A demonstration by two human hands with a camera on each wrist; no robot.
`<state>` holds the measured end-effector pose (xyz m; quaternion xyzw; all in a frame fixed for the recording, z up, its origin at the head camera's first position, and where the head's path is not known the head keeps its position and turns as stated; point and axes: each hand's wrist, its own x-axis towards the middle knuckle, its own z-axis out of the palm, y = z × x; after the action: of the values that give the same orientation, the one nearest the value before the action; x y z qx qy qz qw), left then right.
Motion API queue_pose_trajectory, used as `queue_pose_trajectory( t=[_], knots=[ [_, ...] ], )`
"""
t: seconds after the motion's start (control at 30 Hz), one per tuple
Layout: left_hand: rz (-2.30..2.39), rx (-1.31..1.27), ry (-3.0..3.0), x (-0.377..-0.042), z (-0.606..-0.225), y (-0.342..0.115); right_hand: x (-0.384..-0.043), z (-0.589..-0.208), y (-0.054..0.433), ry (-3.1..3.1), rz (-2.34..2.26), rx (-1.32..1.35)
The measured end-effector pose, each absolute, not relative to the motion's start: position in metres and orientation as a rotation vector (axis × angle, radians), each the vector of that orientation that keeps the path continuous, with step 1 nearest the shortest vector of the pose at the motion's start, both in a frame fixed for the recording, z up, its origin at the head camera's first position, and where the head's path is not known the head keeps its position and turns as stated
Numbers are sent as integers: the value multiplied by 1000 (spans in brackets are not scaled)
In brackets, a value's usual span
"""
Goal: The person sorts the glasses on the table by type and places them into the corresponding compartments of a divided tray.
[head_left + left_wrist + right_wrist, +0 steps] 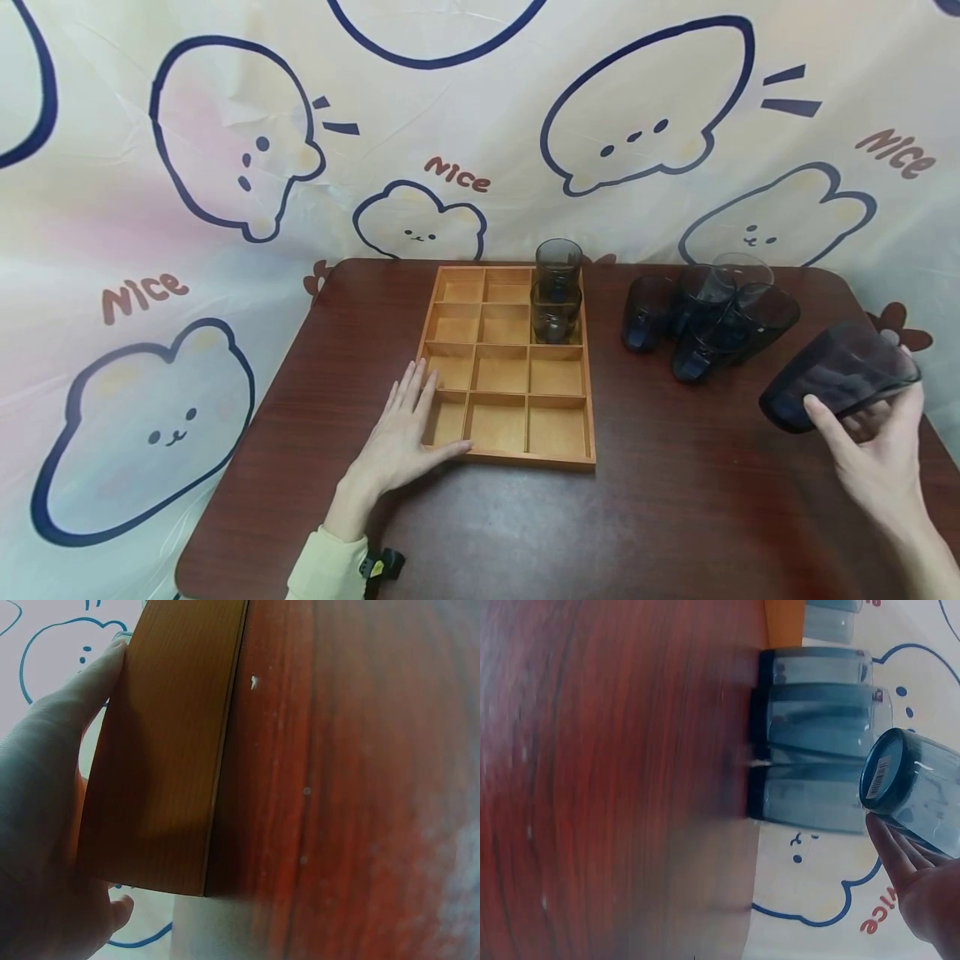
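Note:
A light wooden tray (536,461) divided into square compartments lies on the table. Two dark tinted glasses (557,321) stand upright in its right column, in the two back compartments. My left hand (396,446) rests along the tray's front left corner, fingers straight over the left edge and thumb along the front edge. In the left wrist view, that hand lies beside the tray's wooden side wall (169,750). At the right, my right hand (881,467) grips another dark glass (828,379), tilted and raised off the table. A barcode sticker (878,778) shows on its base.
Several more tinted glasses (647,312) stand close together on the table right of the tray, near the back. The dark red-brown table (660,517) ends at a printed cloth backdrop (420,108). A small black object (392,564) shows beside the left sleeve.

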<state>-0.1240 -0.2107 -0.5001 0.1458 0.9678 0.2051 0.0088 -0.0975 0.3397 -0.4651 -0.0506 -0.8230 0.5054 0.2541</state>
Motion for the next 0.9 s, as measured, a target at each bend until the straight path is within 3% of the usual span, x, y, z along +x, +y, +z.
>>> queue_pose_trajectory(
  t=[0.9],
  knots=[
    [639, 453, 3026, -124, -501, -212, -98, -461, 282, -2218, 1543, 98]
  ],
)
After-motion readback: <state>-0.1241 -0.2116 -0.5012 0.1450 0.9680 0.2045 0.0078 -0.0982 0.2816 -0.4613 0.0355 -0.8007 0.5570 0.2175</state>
